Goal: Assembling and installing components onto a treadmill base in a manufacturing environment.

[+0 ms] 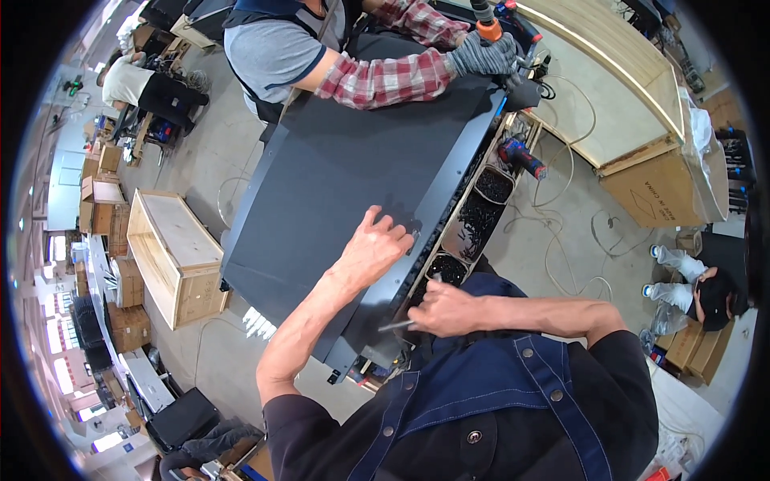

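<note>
A large dark grey panel (345, 176) lies in front of me, with a metal strip along its right edge. My left hand (373, 250) rests on the panel near that edge, its fingers bent but apart, and I see nothing held in it. Close to the panel's near right corner, my right hand (441, 311) is closed around a thin silvery metal tool (395, 325). Its tip points left over the panel; its exact kind is hard to make out. Beside the right edge, trays (459, 240) hold many small black parts like screws.
Across the panel, a person's gloved hand (484, 58) grips an orange-and-black power tool (488, 29). A blue-and-red cordless drill (523, 158) lies beyond the trays. Wooden crates (175, 260) stand on the left, a cardboard box (654, 192) on the right. Hoses (553, 220) trail over the floor.
</note>
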A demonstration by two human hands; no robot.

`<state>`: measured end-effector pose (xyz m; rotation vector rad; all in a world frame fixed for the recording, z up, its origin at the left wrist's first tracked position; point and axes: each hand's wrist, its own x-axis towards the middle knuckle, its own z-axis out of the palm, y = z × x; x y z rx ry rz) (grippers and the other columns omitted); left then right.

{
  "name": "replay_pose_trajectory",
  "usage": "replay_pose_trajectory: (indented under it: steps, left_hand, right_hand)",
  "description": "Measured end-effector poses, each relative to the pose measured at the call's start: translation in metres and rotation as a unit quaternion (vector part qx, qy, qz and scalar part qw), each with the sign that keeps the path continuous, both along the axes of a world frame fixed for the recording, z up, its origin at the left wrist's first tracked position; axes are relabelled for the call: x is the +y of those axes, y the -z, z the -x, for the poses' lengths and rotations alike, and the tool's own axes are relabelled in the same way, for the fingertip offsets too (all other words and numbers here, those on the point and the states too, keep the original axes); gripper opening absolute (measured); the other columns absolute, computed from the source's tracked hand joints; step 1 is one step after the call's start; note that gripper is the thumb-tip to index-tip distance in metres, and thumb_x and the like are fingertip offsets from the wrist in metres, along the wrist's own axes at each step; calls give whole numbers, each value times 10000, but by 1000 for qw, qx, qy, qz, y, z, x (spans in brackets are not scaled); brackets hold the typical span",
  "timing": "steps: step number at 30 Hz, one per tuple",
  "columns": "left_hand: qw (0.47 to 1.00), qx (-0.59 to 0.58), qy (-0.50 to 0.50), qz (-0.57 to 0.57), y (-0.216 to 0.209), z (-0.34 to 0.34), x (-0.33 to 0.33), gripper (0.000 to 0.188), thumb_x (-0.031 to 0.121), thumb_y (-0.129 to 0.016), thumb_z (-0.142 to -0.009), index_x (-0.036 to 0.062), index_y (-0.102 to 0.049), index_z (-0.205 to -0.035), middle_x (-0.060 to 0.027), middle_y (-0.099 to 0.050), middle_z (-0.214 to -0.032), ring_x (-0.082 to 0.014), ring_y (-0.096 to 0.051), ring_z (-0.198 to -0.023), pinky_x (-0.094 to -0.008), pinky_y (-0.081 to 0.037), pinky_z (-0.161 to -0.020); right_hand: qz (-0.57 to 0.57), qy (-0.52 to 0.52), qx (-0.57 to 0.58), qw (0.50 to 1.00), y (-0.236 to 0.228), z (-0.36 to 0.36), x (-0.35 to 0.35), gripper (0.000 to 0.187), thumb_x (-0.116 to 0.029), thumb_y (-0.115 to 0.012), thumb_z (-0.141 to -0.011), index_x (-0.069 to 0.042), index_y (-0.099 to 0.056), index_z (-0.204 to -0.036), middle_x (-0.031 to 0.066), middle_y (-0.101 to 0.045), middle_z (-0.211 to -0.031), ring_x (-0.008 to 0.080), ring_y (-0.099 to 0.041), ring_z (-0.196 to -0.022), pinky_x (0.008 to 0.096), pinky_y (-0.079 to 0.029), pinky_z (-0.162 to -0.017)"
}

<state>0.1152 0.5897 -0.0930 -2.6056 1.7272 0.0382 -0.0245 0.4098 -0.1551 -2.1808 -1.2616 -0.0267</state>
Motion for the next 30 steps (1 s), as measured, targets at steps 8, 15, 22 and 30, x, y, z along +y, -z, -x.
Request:
replay_pose_trajectory:
  steps: [8,15,22,30]
  left_hand:
    - [1000,-3,14,-7,1,0,3,78,64,-665,-799,92,-671,-872,-28,-630,-839,-226,-637,-944,-521,-415,-1123]
    - [1000,-2,3,-8,2,2,9,91,43,-677,-783,95,-671,-857,-35,-623,-822,-231,-634,-928,-518,-414,-1117]
    - [979,112,-134,108,-2,27,24,77,52,-631,-859,59,-702,-889,-86,-675,-874,-272,-649,-950,-477,-420,-1074]
    - [555,581,-426,416,40,96,-2,243,193,-626,-987,-33,-701,-935,-81,-718,-821,-156,-684,-832,-300,-527,-828]
  right_hand:
    - [23,13,54,998,7,2,1,376,-351,-598,-1005,0,-607,-871,186,-640,-598,375,-642,-520,513,-503,-716]
    - [22,68,60,996,12,11,-16,355,-358,-661,-985,-71,-541,-815,105,-529,-522,332,-556,-491,409,-388,-667]
    - [56,193,148,968,22,12,-73,321,-340,-653,-995,-67,-537,-872,149,-576,-606,349,-578,-573,439,-407,-744]
    - [-193,352,298,866,-13,4,-77,514,-261,-884,-816,-36,-635,-1205,140,-695,-817,288,-660,-680,386,-518,-656]
